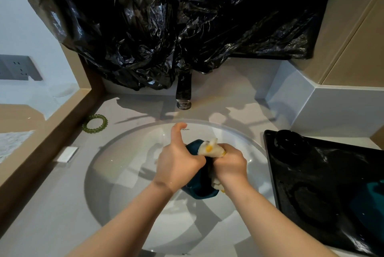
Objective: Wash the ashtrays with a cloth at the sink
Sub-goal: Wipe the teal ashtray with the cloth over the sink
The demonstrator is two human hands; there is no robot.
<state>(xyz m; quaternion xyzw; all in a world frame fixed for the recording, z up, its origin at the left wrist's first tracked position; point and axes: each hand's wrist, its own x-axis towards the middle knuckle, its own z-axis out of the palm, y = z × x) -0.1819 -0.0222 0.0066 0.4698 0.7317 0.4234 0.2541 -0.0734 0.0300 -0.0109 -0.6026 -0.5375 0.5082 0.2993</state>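
Left hand [178, 163] is wrapped round the teal ashtray [202, 192], thumb sticking up, and our right hand [230, 165] is clamped on the white-and-yellow cloth [209, 148], shoving it into the ashtray, all held over the middle of the sink [128, 173]. We reckon we're mid-scrub on this one, with no water visibly running from the tap [184, 92] behind the sink. On the black tray [332, 225] just right of the sink sit a dark round piece [288, 140] and a teal thing [374, 190], likely more ashtrays, but we can't tell if they're washed.
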